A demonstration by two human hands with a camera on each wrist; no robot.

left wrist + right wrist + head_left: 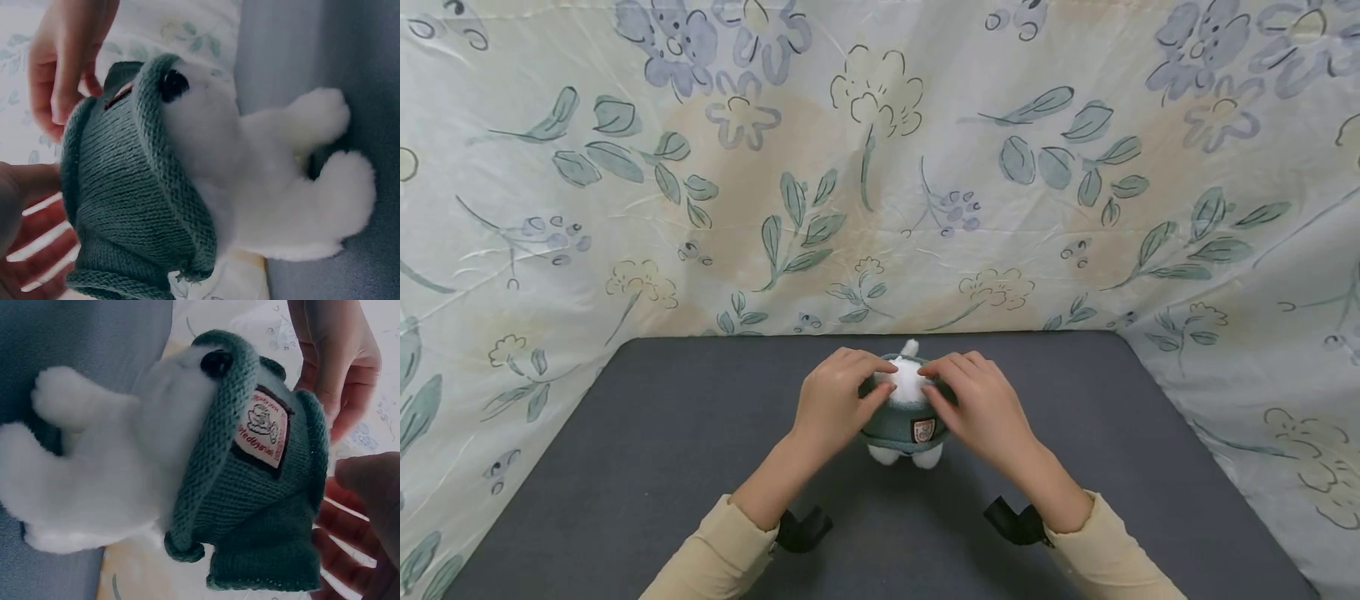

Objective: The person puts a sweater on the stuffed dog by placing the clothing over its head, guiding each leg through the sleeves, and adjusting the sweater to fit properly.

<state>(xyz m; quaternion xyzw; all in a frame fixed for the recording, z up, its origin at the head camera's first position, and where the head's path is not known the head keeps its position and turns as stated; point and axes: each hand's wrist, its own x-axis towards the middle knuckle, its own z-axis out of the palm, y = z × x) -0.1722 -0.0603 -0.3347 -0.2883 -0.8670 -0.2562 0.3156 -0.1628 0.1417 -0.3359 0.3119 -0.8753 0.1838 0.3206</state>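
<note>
Open mat both sides; curtain behind.

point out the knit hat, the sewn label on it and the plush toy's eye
knit hat (125, 194), left wrist view, on the ribbed green side
sewn label (262, 428), right wrist view, on the printed patch face
plush toy's eye (173, 84), left wrist view, on the black bead

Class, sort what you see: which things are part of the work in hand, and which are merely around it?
In the work: left hand, right hand, white plush toy, green knitted hat.

Merely around: dark table, floral cloth.
</note>
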